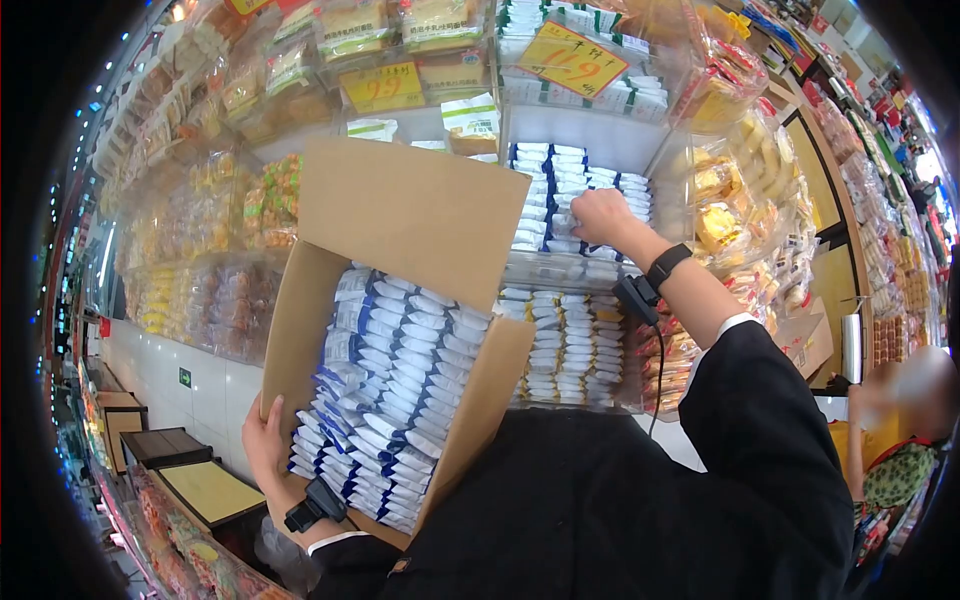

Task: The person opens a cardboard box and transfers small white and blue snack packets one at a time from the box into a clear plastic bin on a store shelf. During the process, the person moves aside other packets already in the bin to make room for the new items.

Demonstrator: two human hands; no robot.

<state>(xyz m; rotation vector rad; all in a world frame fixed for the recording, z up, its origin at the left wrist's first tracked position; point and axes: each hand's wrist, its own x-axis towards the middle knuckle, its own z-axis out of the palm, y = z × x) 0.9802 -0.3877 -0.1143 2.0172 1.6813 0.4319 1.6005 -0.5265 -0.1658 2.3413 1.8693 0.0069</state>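
Observation:
An open cardboard box (pixel 497 370) leans against my body, packed with rows of small white-and-blue packets (pixel 400 350). My left hand (pixel 262 445) grips the box's left side, with the fingers wrapped over its edge. In a clear display bin ahead, similar white-and-blue packets (pixel 535 205) lie in rows. My right hand (pixel 603 217) is over that bin at its packets, fingers curled downward. Whatever those fingers hold, if anything, is hidden beneath the hand. The box's raised flap (pixel 410 215) stands beside the bin and covers part of the shelf.
Below the bin lie white-and-yellow packets (pixel 575 345). Bagged breads (pixel 720 225) fill bins to the right. Yellow price signs (pixel 572 58) hang above. A dark low stand (pixel 165 447) is on the tiled floor at left. Another person (pixel 895 470) is at the far right.

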